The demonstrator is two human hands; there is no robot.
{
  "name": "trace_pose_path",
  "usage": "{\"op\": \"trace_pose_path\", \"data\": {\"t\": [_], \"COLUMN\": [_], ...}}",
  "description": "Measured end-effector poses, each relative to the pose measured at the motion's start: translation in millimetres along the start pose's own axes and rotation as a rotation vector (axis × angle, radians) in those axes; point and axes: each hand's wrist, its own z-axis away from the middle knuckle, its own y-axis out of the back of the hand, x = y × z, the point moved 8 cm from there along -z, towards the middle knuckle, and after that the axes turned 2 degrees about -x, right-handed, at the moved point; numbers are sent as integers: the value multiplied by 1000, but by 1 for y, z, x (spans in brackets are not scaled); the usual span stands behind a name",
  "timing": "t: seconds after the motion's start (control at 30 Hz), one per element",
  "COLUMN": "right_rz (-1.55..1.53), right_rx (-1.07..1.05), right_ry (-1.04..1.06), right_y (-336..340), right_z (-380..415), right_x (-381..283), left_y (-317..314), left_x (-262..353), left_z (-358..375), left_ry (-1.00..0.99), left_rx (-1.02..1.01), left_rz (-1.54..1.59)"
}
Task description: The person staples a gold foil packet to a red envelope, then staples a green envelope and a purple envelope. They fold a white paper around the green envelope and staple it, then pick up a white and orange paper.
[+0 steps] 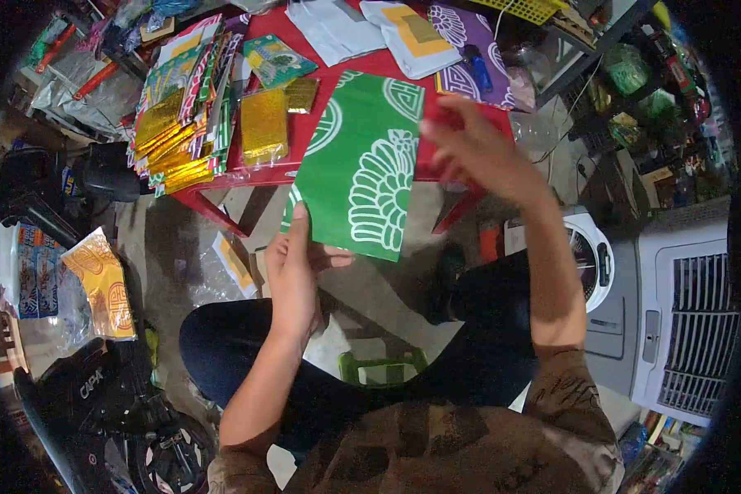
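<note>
My left hand grips a green sheet of paper with white patterns by its lower left corner, thumb on the front and fingers behind. The sheet is tilted above my lap, in front of the red table. Close to its upper right edge is my right hand, blurred by motion, with its fingers apart and nothing seen in them. Behind the sheet, on the table, lie gold foil packets and a green-yellow printed packet.
The red table carries a stack of colourful paper packets at left, white packets and a purple patterned packet. A green stool stands between my legs. A fan and a white grilled appliance are at right, a black motorbike at left.
</note>
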Motion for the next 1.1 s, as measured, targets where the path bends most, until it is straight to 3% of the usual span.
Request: {"op": "trace_pose_path", "data": {"t": [0.03,0.13,0.47,0.57,0.77,0.9,1.0,1.1], "right_rz": [-122,-210,-131,-36,433,455,478,558], "right_rx": [-114,-176,-100,-12,278,322,414,520], "right_ry": [4,121,304,310,682,591,661,775], "right_y": [-15,-32,-33,-30,-18,-11,-6,-1], "right_z": [2,-4,-18,-22,-16,-18,-19,-37], "right_x": [1,13,10,13,-5,-14,-26,-40], "left_y": [-4,-13,-19,-30,-49,-29,-9,-20], "left_x": [1,-6,-34,-34,-37,-24,10,48], "left_z": [2,8,17,21,13,9,2,-20], "left_ry": [7,54,78,126,176,196,281,83], "left_rx": [3,-27,-76,-127,-293,-444,-446,-347], "left_rz": [18,34,-17,3,-119,-720,-882,-750]}}
